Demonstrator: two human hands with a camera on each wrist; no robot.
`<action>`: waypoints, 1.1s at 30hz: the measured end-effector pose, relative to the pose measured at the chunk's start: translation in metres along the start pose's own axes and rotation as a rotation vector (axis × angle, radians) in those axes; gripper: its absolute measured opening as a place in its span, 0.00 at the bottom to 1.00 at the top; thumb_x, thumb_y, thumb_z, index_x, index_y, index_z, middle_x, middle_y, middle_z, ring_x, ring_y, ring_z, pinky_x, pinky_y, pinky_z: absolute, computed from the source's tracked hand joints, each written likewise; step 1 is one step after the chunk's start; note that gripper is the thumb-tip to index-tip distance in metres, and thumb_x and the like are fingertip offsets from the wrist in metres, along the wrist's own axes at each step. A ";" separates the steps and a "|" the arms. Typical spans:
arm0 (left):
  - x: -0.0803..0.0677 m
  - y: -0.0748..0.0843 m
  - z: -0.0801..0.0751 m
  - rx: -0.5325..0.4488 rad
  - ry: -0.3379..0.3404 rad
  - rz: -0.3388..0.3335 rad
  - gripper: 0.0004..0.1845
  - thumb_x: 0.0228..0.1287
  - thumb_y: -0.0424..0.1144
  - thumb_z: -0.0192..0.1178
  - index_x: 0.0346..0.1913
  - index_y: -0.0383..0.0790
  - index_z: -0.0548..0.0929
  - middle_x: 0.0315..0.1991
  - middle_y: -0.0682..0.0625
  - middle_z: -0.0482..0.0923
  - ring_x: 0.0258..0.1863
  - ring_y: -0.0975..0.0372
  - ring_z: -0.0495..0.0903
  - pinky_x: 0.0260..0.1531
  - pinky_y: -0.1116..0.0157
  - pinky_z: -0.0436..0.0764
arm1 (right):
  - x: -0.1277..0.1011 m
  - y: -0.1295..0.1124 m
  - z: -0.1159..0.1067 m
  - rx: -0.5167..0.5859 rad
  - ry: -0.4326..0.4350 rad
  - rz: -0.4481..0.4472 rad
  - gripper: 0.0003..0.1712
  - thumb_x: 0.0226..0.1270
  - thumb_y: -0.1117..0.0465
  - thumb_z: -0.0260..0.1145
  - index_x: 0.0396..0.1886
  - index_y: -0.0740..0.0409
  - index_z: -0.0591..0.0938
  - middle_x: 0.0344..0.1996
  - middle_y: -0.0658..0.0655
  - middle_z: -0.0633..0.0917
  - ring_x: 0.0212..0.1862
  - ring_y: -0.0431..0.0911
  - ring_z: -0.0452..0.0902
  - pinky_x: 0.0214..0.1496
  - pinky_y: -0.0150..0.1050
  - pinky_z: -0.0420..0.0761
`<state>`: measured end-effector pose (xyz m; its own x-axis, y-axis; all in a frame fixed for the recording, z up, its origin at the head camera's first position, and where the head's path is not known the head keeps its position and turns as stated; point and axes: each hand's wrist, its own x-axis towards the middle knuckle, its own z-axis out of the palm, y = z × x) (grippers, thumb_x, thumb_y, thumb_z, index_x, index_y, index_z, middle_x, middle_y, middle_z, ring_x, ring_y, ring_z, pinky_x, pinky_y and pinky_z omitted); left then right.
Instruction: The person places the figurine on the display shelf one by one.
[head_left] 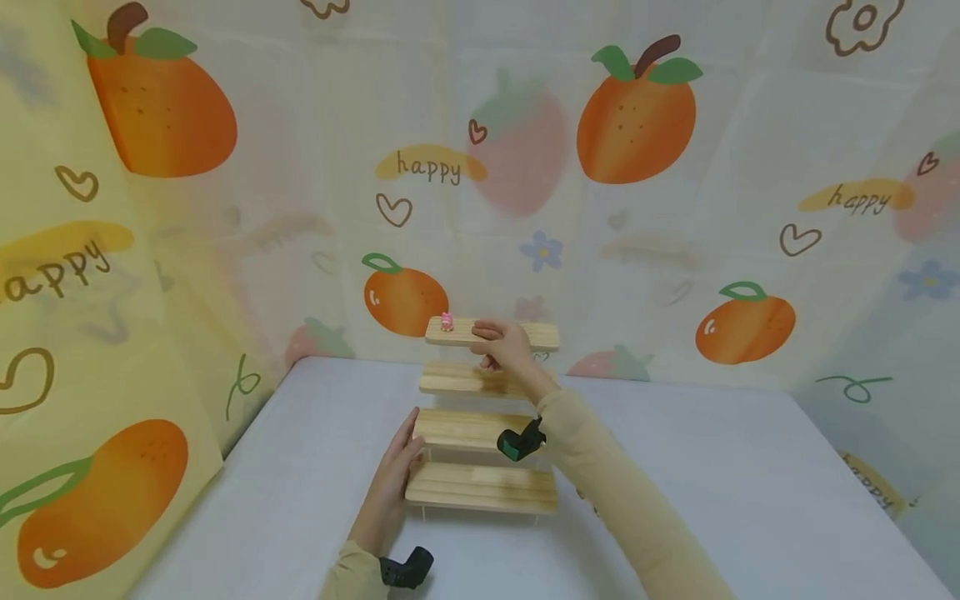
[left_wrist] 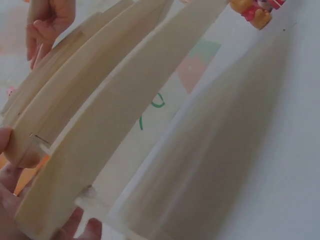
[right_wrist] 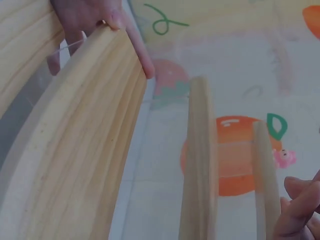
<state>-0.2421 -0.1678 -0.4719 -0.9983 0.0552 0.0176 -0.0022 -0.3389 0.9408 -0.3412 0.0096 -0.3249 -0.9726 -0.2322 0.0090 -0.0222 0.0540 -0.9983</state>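
A wooden step shelf (head_left: 480,487) with several tiers stands on the white table (head_left: 750,500). My left hand (head_left: 408,442) lies with straight fingers against the left end of the two lower boards; its fingertips (right_wrist: 127,35) show over a board's end in the right wrist view. My right hand (head_left: 483,346) reaches to the top board (head_left: 540,335), fingers on it and thumb under its front edge. A tiny pink figure (head_left: 447,322) stands on that board just left of the hand, also seen in the right wrist view as the pink figure (right_wrist: 282,157).
Fruit-print curtains (head_left: 225,250) close in the table on the left, back and right. A small orange and pink toy (left_wrist: 255,11) shows at the top edge of the left wrist view, beyond the shelf. Black wrist cameras (head_left: 517,442) sit on both sleeves.
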 end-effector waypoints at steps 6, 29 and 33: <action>0.000 -0.001 -0.001 -0.015 -0.069 0.024 0.33 0.66 0.38 0.49 0.70 0.40 0.48 0.69 0.46 0.39 0.66 0.57 0.36 0.62 0.56 0.37 | -0.018 0.001 -0.017 -0.013 -0.066 -0.016 0.28 0.57 0.72 0.61 0.60 0.67 0.67 0.56 0.63 0.71 0.13 0.39 0.68 0.17 0.30 0.69; 0.002 -0.002 -0.008 0.040 -0.062 0.114 0.30 0.66 0.33 0.49 0.68 0.36 0.52 0.68 0.45 0.46 0.65 0.56 0.45 0.61 0.56 0.49 | -0.140 0.008 -0.110 0.240 0.031 -0.293 0.09 0.64 0.68 0.57 0.44 0.60 0.76 0.43 0.53 0.81 0.14 0.38 0.63 0.16 0.28 0.67; 0.001 0.000 -0.005 0.040 -0.062 0.119 0.32 0.66 0.33 0.49 0.69 0.36 0.47 0.69 0.46 0.42 0.66 0.56 0.42 0.61 0.56 0.46 | -0.153 0.020 -0.121 0.185 0.084 -0.318 0.08 0.64 0.69 0.56 0.43 0.63 0.76 0.41 0.52 0.82 0.13 0.39 0.63 0.16 0.28 0.69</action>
<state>-0.2435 -0.1724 -0.4735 -0.9858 0.0751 0.1500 0.1200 -0.3089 0.9435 -0.2203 0.1634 -0.3397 -0.9396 -0.1284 0.3172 -0.2914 -0.1857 -0.9384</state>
